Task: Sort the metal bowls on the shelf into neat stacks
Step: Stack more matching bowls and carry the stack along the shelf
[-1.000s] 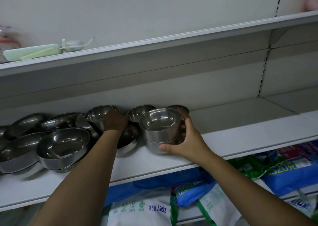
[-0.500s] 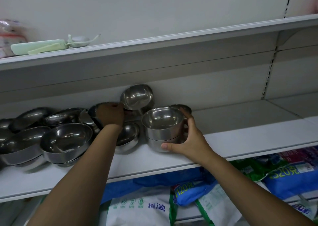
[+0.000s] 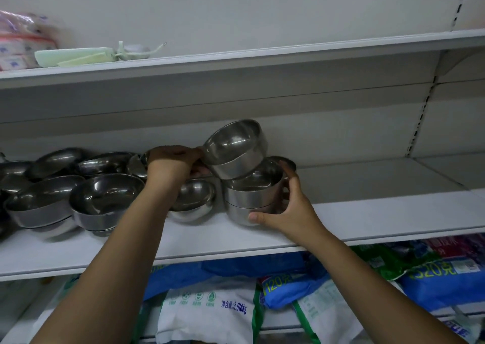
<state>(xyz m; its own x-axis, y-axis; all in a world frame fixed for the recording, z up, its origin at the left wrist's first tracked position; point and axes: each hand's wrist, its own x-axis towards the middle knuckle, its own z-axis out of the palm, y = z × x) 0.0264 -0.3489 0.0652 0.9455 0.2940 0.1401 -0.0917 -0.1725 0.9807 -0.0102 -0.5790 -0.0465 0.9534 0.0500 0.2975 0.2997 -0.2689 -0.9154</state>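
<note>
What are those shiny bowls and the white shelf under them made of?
The lifted bowl and the stack below it look like polished steel: silvery, with mirror-like highlights. The shelf seems white painted metal with a matte, even surface, though coated board is possible.
</note>
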